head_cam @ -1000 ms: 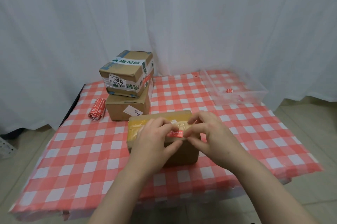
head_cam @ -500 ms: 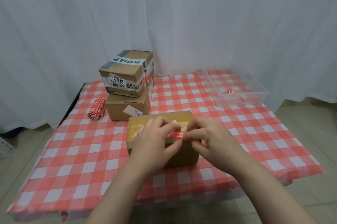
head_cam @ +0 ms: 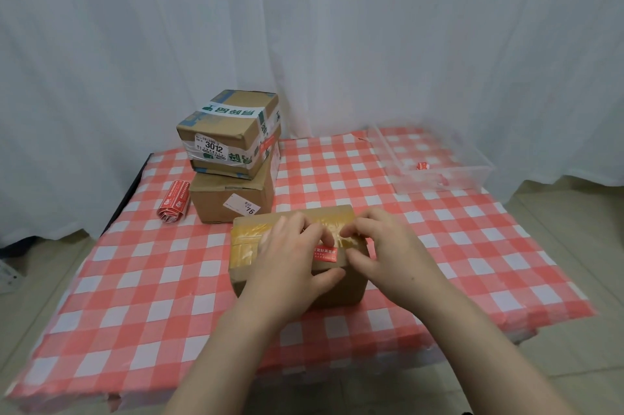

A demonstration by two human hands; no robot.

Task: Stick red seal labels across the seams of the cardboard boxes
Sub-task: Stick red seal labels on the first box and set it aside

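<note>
A cardboard box (head_cam: 246,245) with yellowish tape stands at the front middle of the checked table. A red seal label (head_cam: 325,254) lies on its upper front face, just under the top edge. My left hand (head_cam: 290,255) grips the box: bent fingers rest on the top at the label's upper edge and the thumb lies on the front face below it. My right hand (head_cam: 388,245) pinches the box edge at the label's right end, index finger on top and thumb on the front. A roll of red labels (head_cam: 174,206) lies at the back left.
Two more cardboard boxes are stacked behind, the taped upper one (head_cam: 233,134) on a plain lower one (head_cam: 229,205). A clear plastic bin (head_cam: 449,178) with small red scraps (head_cam: 422,165) stands at the back right. White curtains hang behind the table.
The label has come down from the top edge onto the box's front face. My left fingers have slid right over its upper edge. My right thumb has moved down beside it.
</note>
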